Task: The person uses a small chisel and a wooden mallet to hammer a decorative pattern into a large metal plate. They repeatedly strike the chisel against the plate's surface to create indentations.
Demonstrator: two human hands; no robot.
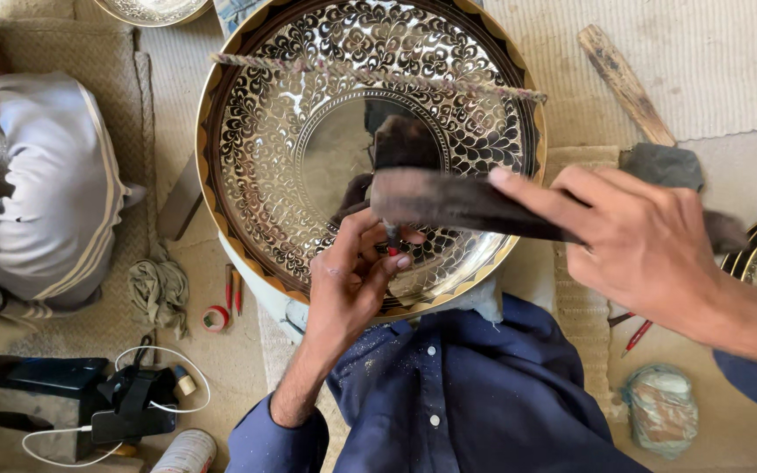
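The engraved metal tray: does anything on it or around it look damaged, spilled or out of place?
Nothing looks damaged on the engraved metal tray. One small oddity: pale specks, like dust or filings, lie scattered on the dark blue shirt below the left hand. A twisted cord crosses the tray's upper part.

Woven mats point(729, 61) cover the floor point(746, 175). On them lie a wooden stick point(626, 83), tape roll point(215, 318), rag point(159, 289) and red pencils point(637, 335).

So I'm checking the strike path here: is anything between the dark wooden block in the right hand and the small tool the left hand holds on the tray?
Nothing visible. The right hand holds the dark wooden block just above the small tool, which the left hand pinches against the engraved metal tray. The twisted cord crosses the tray farther up, clear of them.
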